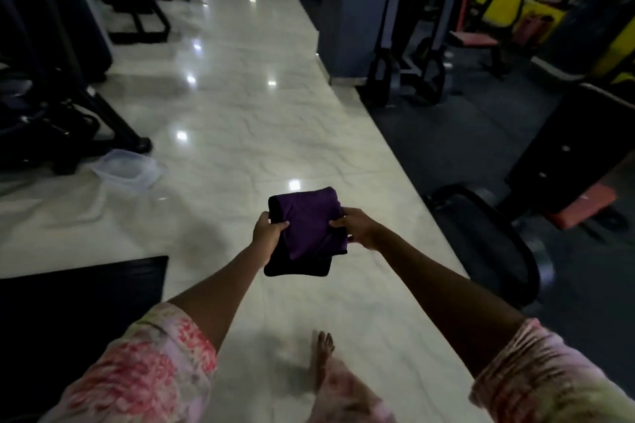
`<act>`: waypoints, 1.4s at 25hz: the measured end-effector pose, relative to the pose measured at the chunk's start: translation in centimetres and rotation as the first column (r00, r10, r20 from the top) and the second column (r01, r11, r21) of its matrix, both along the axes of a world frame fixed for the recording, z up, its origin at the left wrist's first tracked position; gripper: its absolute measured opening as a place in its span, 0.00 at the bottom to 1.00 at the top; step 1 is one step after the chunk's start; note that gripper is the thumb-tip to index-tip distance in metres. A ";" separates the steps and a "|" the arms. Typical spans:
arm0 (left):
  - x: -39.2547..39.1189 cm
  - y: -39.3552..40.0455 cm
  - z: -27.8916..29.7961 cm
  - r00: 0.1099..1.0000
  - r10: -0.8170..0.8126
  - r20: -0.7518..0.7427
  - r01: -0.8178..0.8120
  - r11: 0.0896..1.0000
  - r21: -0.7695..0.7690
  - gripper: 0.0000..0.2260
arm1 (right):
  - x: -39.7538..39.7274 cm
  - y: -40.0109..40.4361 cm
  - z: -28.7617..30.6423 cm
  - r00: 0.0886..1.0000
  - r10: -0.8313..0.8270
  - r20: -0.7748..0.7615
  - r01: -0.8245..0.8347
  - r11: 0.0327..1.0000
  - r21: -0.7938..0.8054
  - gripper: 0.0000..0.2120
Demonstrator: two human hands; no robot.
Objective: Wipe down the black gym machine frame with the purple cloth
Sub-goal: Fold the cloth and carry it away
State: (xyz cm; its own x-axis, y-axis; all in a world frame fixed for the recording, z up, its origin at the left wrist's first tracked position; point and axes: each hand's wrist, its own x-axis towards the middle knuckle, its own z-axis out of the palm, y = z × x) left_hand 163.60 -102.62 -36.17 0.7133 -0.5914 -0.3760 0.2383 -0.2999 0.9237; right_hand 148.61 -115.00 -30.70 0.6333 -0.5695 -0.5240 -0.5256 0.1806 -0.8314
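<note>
A folded purple cloth hangs in the air in front of me over the pale marble floor. My left hand grips its left edge and my right hand pinches its right edge. Black gym machine frames stand along the left side of the aisle, apart from the cloth. Another black machine with a curved base tube stands to the right.
A clear plastic tub sits on the floor by the left machine's foot. A black mat lies at the lower left. A grey pillar and yellow equipment stand at the far right. My bare foot is on the marble aisle.
</note>
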 end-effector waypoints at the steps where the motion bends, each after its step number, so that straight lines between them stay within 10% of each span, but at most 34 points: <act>1: 1.9 -1.5 -0.1 0.999 0.040 -0.001 -0.040 0.999 -0.002 0.07 | 2.4 -2.1 -0.2 0.999 0.035 0.008 -0.035 0.999 -0.003 0.17; 11: 22.1 -10.9 2.1 0.916 0.401 0.009 -0.401 0.916 0.032 0.08 | 28.6 -16.8 0.6 0.918 0.397 0.012 -0.397 0.914 0.088 0.20; 35: 74.6 -3.3 -1.7 0.698 0.715 0.041 -0.705 0.675 0.215 0.10 | 91.5 -11.2 -7.3 0.622 0.783 -0.031 -0.755 0.609 0.243 0.20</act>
